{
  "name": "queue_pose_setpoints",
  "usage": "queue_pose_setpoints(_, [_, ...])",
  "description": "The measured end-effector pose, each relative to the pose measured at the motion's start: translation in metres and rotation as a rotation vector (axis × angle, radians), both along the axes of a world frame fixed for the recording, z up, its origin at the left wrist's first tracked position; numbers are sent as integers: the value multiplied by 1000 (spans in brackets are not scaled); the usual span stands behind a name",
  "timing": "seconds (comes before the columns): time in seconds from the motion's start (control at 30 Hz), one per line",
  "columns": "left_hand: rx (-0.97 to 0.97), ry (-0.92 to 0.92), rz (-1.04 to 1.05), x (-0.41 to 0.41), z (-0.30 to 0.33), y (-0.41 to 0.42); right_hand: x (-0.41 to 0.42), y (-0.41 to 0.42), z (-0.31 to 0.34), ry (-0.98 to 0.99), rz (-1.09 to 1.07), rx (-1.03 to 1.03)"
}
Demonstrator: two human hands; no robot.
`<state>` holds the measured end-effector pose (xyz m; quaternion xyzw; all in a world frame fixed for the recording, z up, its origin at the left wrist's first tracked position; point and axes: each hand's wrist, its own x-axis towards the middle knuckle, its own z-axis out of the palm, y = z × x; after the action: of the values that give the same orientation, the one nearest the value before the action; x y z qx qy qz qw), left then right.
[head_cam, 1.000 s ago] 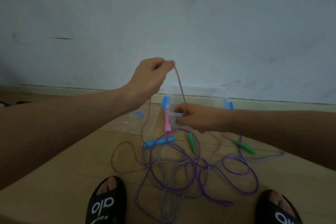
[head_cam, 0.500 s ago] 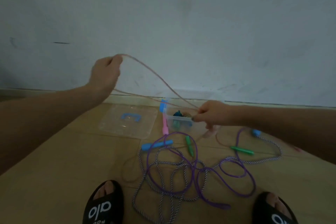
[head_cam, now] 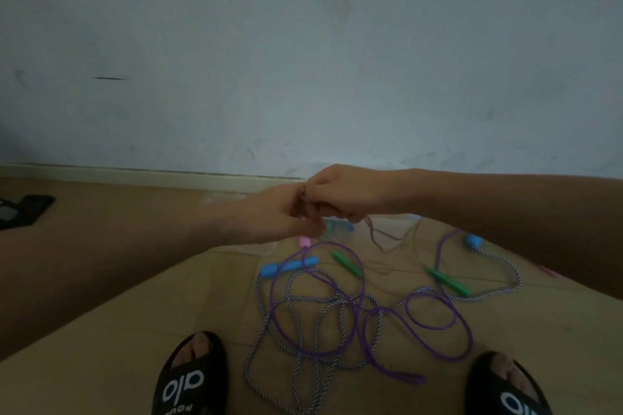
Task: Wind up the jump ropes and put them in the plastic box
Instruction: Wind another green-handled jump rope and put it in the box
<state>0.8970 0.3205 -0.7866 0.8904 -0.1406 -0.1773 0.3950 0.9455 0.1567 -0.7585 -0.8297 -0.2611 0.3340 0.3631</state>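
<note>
My left hand (head_cam: pixel 286 212) and my right hand (head_cam: pixel 340 194) meet in mid-air above the floor, both pinching the thin pink jump rope (head_cam: pixel 377 236), whose loops hang below my right hand. One pink handle (head_cam: pixel 304 241) peeks out under my left wrist. The clear plastic box (head_cam: pixel 337 227) is mostly hidden behind my hands. On the floor lie a purple rope (head_cam: pixel 435 323) with green handles (head_cam: pixel 448 281) and a striped rope (head_cam: pixel 303 364) with blue handles (head_cam: pixel 288 267), tangled together.
My two feet in black sandals (head_cam: pixel 190 377) stand at the bottom edge, either side of the tangle. A wall with a skirting board runs close behind the box. A dark flat object (head_cam: pixel 23 212) lies at the far left on the floor.
My left hand has swung from high at the left back to my right hand, bringing the pink rope with it. The long span of rope between the hands is gone.
</note>
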Motion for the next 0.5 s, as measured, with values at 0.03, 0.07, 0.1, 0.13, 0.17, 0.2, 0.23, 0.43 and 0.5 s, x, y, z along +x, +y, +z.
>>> queue_pose_setpoints(0.03, [39,-43,-15,0,1,-1,0,-1,1,3,-9,5])
queue_pose_setpoints(0.07, [135,-93,-23,1,-1,2,1,-5,2,4,-27,1])
queue_pose_setpoints(0.1, [261,-159,-48,2,-2,8,2,-10,2,-11,-42,-12])
queue_pose_setpoints(0.13, [383,-212,-73,2,-4,17,4,-17,2,-53,-46,-39])
queue_pose_setpoints(0.17, [485,-236,-93,4,-6,30,7,-26,0,-126,-32,-88])
queue_pose_setpoints(0.2, [610,-238,-102,7,-11,48,9,-36,-3,-218,-6,-161])
queue_pose_setpoints(0.23, [756,-211,-87,11,-17,68,11,-45,-5,-310,22,-246])
queue_pose_setpoints(0.43, [722,218,11,7,-15,92,6,-45,-8,-179,-98,-98])
queue_pose_setpoints(0.5, [313,138,28,-3,-3,56,-2,-28,-6,-100,-89,10])
